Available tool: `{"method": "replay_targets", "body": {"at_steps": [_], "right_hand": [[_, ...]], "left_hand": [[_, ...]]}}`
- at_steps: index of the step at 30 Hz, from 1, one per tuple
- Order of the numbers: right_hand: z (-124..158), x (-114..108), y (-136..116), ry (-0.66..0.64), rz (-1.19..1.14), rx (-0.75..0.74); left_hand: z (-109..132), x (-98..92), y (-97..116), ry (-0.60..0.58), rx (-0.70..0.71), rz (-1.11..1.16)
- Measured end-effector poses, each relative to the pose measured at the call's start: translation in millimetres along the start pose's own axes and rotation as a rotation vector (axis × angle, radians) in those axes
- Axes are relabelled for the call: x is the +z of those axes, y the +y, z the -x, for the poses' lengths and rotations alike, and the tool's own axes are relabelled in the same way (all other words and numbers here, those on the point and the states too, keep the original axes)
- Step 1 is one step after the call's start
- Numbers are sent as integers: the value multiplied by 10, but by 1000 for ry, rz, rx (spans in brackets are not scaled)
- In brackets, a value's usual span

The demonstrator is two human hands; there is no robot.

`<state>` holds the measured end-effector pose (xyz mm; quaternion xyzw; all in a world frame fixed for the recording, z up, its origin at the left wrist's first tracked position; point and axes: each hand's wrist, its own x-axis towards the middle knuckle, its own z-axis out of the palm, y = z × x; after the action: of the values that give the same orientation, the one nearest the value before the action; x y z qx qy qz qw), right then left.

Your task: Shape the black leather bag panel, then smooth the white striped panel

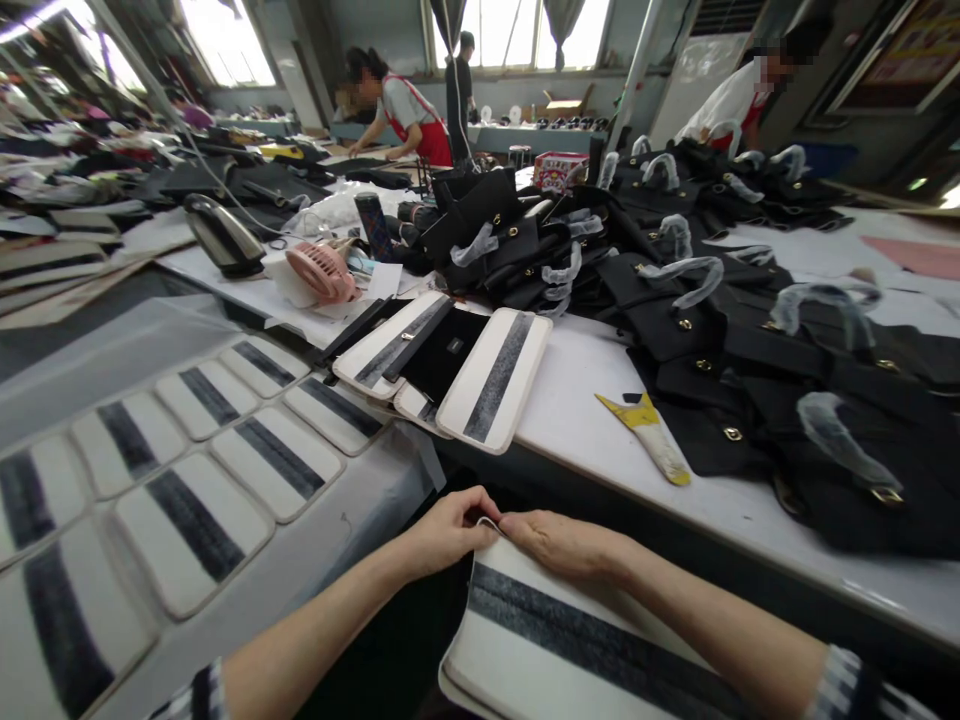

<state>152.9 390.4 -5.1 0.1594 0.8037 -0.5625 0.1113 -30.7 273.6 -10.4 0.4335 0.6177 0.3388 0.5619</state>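
Note:
A white flat bag panel with a broad dark stripe and rounded corners lies at the bottom, below the table edge, with another layer under it. My left hand pinches its far left corner, thumb and fingers closed on the edge. Right beside it, my right hand grips the same far edge, fingers pressed together and partly hidden. The fingertips of both hands nearly touch. Ahead on the table edge sit a similar striped panel and a black piece.
Rows of striped panels cover the grey surface at left. Black bags with wrapped handles are heaped at right, near a yellow-and-white tool-shaped piece. A pink fan and kettle stand behind. People work farther back.

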Motion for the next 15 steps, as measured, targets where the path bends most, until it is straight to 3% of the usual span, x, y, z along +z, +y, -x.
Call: {"method": "replay_targets", "body": {"at_steps": [3, 8, 11, 15], "right_hand": [[150, -43, -12, 21, 3, 2], [375, -56, -23, 62, 134, 83], [469, -61, 63, 65, 232, 138], [565, -118, 401, 91, 174, 112]], "left_hand": [[-35, -94, 113, -83, 11, -39], [-283, -26, 238, -66, 102, -302], [-482, 56, 252, -148, 35, -523], [-685, 74, 346, -288, -106, -577]]}}
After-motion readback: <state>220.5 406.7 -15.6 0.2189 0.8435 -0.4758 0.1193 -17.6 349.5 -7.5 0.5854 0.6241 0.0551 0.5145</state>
